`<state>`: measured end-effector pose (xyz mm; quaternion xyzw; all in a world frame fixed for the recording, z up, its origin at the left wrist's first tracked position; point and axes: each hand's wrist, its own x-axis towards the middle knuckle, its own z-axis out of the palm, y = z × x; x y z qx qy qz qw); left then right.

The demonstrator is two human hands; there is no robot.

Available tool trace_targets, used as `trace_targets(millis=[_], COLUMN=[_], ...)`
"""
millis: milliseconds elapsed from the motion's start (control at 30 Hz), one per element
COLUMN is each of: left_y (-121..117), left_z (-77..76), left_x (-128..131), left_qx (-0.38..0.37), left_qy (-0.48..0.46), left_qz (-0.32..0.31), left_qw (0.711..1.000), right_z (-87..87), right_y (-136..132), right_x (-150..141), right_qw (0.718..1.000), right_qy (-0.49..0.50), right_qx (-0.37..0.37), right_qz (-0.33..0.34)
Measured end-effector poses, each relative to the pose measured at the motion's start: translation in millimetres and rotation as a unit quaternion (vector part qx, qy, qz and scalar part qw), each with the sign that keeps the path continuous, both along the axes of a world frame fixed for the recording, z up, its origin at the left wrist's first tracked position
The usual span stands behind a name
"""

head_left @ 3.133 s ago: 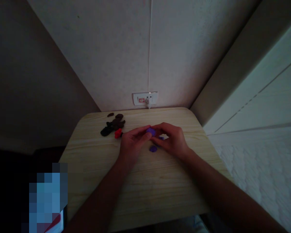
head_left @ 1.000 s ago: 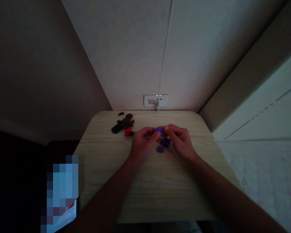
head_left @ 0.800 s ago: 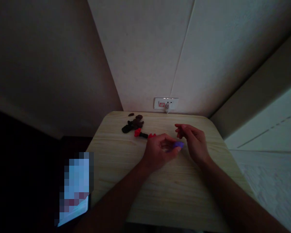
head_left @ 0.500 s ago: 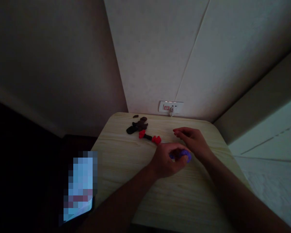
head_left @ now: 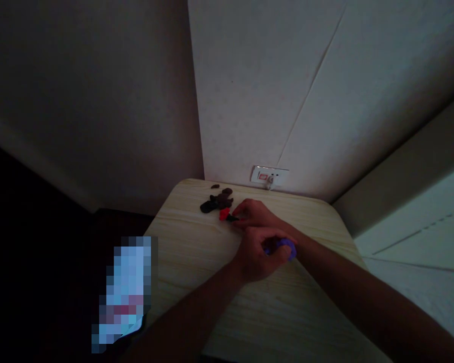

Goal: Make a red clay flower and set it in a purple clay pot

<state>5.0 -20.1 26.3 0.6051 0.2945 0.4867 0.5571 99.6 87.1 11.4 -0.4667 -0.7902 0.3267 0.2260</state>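
The rounded, clay-like purple lump [head_left: 286,249] sat over the middle of the pale wood-grain surface [head_left: 181,242], well apart from the left edge and the rear one. A wide stretch of wood grain ran from it leftward, while on its right the other forearm closed off the room. A smaller purple bit [head_left: 267,250] showed within the curl of the same hand; whether it joined the lump could not be told.

The left hand [head_left: 263,255] pinched the lump between thumb and fingers, at its right-hand end. The right hand [head_left: 235,217] was beyond it, thumb and fingers parted around a short black rod [head_left: 232,218]; whether they pressed on it could not be told. A knobbly bright red lump [head_left: 224,214] touched the rod's left end.

The left forearm slanted up from the lower left, its wrist bent so the fingers pointed right. The right forearm reached across from the lower right, passing behind the left hand.

Just past the red lump lay a cluster of flat dark brown and black pieces [head_left: 218,201], near the rear left corner, with one small brown sliver [head_left: 215,186] apart, close to the back edge. That edge ran along the pale wall [head_left: 249,101], where a white socket plate [head_left: 257,174] held a plug [head_left: 270,182].
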Motion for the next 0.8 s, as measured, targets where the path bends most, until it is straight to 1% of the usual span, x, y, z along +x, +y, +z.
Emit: trace_targets(millis=[133, 200, 267, 333, 400, 433, 500, 567, 633, 700, 800], left_y=[-1, 0, 3, 7, 13, 15, 20, 22, 22, 22, 22], left_z=[1.5, 0.2, -3.0, -7.6, -12.2, -13.9, -16.1, -16.3, -15.4, -14.4, -13.7], left_x=[-2, -1, 2, 5, 8, 10, 12, 12, 12, 11, 10], left_qx=[-0.001, -0.011, -0.053, -0.119, -0.186, -0.217, -0.273, -0.31, -0.324, -0.322, -0.317], left_qy=[-0.014, -0.032, -0.053, -0.078, -0.113, -0.133, -0.166, -0.184, -0.193, -0.196, -0.191], left_qz=[-0.012, -0.024, -0.043, -0.051, -0.03, -0.012, 0.02, 0.043, 0.051, 0.05, 0.045], left_qw=[1.0, 0.999, 0.996, 0.989, 0.976, 0.967, 0.947, 0.932, 0.925, 0.925, 0.928], right_z=[0.3, 6.2, 16.3, 28.7, 40.5, 45.1, 50.5, 50.0, 44.7, 36.9, 25.5], right_y=[-2, -6, -10, -15, -24, -31, -46, -63, -77, -86, -89], right_x=[-5, -2, 6, 20, 41, 52, 72, 86, 91, 90, 83], right_qw=[0.999, 0.998, 0.996, 0.986, 0.968, 0.96, 0.955, 0.95, 0.95, 0.949, 0.946], right_qy=[0.016, 0.027, 0.074, 0.16, 0.231, 0.247, 0.25, 0.253, 0.252, 0.268, 0.287], right_qx=[-0.028, -0.041, -0.045, -0.037, -0.017, -0.004, 0.017, 0.025, 0.004, -0.009, -0.013], right_qz=[0.017, 0.026, 0.015, -0.033, -0.1, -0.128, -0.158, -0.179, -0.182, -0.168, -0.149])
